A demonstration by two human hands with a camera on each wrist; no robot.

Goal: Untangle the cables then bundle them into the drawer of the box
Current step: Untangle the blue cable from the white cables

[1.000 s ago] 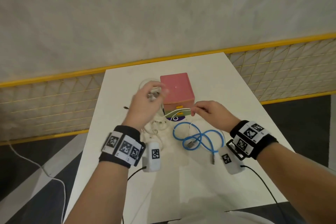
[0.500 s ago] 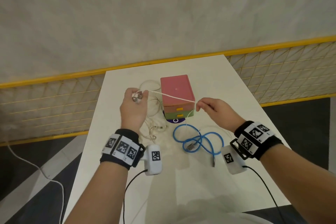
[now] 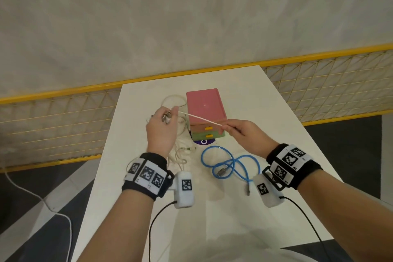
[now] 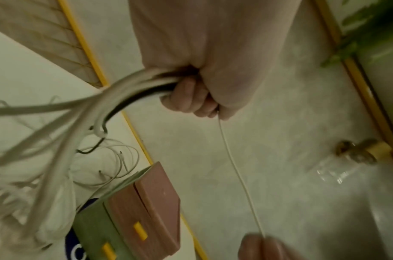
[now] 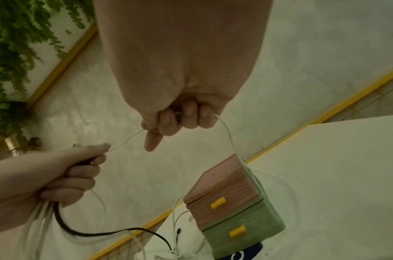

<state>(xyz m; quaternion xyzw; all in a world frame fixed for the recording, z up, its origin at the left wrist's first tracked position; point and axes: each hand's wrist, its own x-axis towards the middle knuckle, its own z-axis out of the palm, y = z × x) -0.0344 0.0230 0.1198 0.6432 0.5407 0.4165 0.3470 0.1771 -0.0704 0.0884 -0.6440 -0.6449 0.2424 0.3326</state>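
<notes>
My left hand (image 3: 162,127) is raised left of the box and grips a bunch of white cables and one black cable (image 4: 133,95). A thin white cable (image 3: 200,118) runs taut from it to my right hand (image 3: 240,132), which pinches it in front of the box. The box (image 3: 205,106) has a pink top with a pink drawer and a green drawer, both closed, with yellow handles. More white cable (image 3: 176,155) lies tangled on the table below my left hand. A blue cable (image 3: 231,164) lies coiled on the table near my right wrist.
The white table (image 3: 265,117) stands against a yellow mesh fence (image 3: 63,125) and a pale wall. A dark round disc (image 3: 203,141) lies under the box's front. A white cord (image 3: 32,193) trails on the floor at left.
My left hand rose and moved left with the cable bunch, and my right hand drew away to the right, pulling the thin white cable taut between them.
</notes>
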